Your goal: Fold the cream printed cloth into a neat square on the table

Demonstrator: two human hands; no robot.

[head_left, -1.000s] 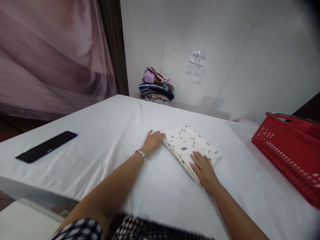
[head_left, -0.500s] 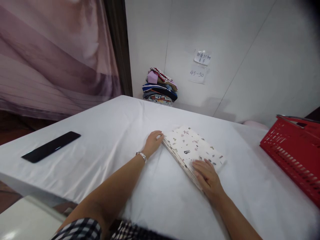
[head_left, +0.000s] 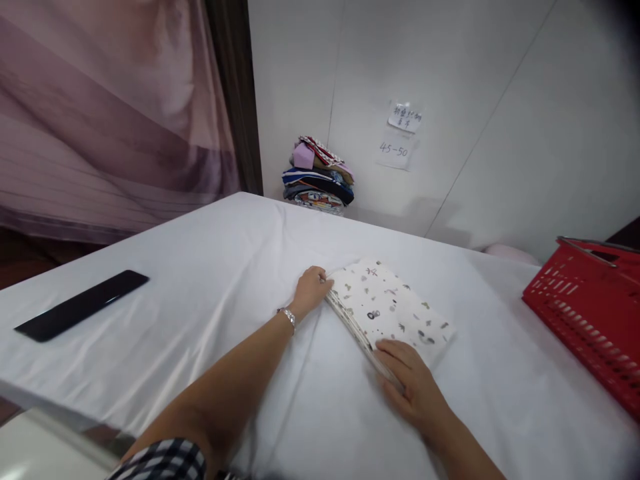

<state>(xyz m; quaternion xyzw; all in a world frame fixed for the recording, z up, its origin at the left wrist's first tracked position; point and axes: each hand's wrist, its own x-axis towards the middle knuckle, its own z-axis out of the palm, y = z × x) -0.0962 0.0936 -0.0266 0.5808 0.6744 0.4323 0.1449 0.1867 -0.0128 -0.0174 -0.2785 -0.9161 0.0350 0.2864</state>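
Both hands at the folded cloth's edge

Left hand (head_left: pixel 311 291) and right hand (head_left: pixel 411 377) curl on the soft, light folded cloth (head_left: pixel 393 310); best gripped along its layered edge.

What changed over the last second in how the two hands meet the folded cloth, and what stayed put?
The right hand slid off the top of the folded patterned cloth to its near corner, fingers curling at the edge. The left hand closed from flat into a grip on the far corner. The cloth stayed folded on the white table; the black bar, clothes pile and red basket stayed put.
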